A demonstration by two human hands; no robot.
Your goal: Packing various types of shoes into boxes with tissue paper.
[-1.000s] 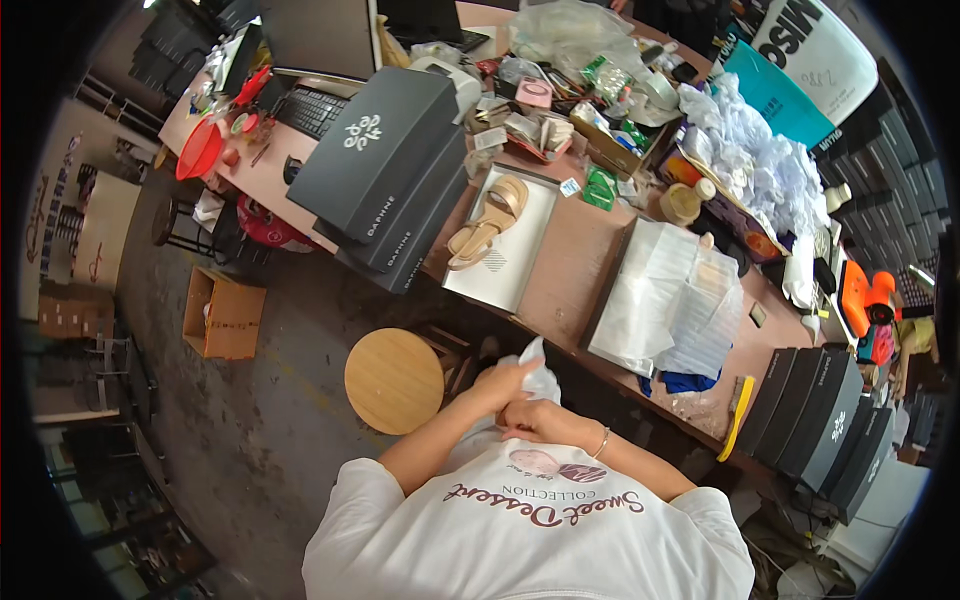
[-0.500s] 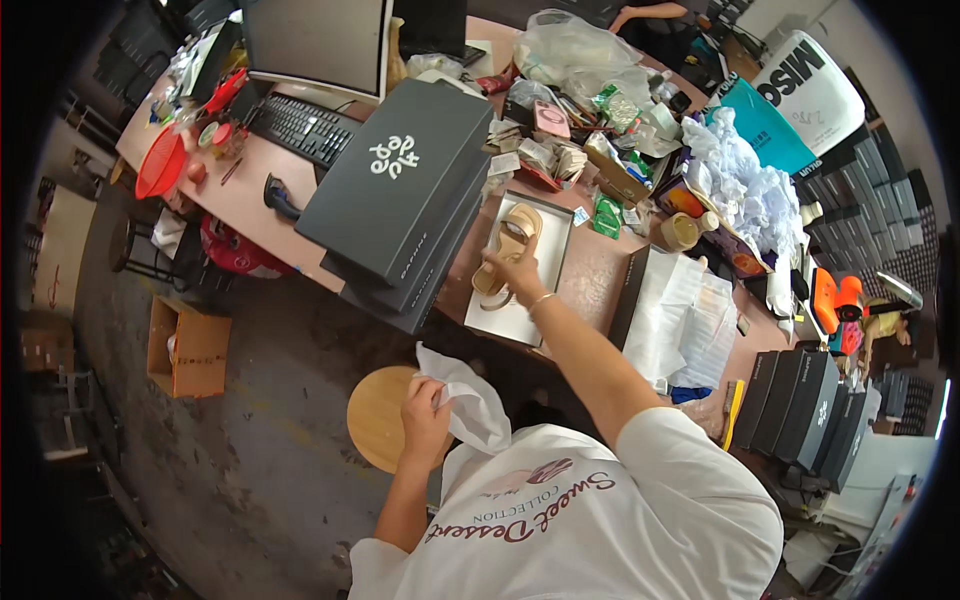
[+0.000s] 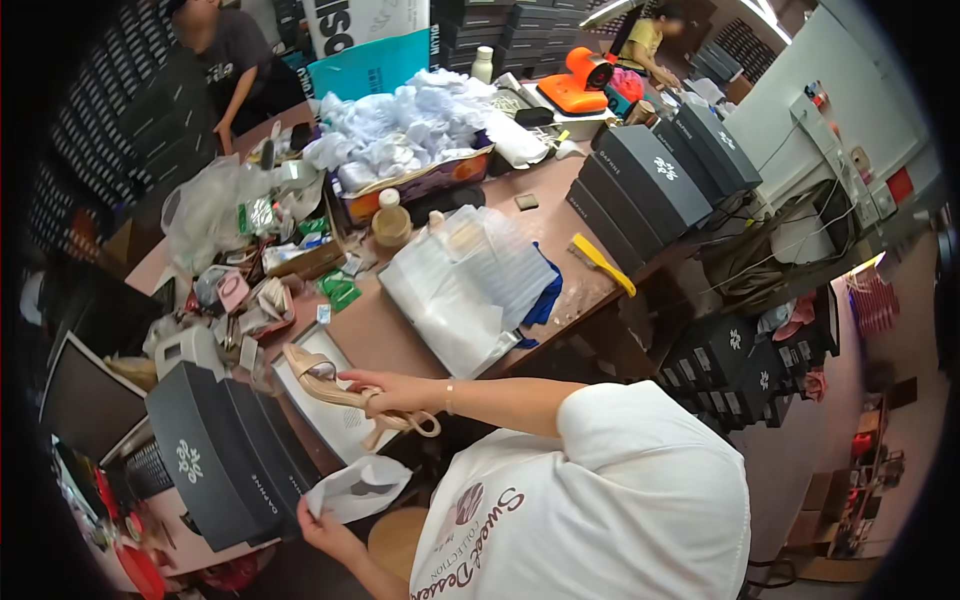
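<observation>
My right hand (image 3: 385, 391) grips a beige strappy sandal (image 3: 318, 366) and holds it tilted over a white-lined shoe box (image 3: 345, 428) at the table's edge. The sandal's toe end points away from me, and its loose strap hangs towards me. Closer in and to the left, my left hand (image 3: 325, 532) pinches a sheet of thin white wrapping (image 3: 362, 487), which dangles just off the near side of the shoe box. The wrapping is partly see-through.
Dark closed shoe boxes (image 3: 205, 465) are stacked left of the open one. Right of it lie clear plastic sleeves (image 3: 475, 270), a blue cloth (image 3: 540, 290) and a yellow brush (image 3: 603, 262). Crumpled white paper (image 3: 410, 125) fills a carton behind. Two other people sit farther off.
The view has swung to the right. My right hand has lifted the sandal up from the shoe box; my left hand has carried the white wrapping closer to the box.
</observation>
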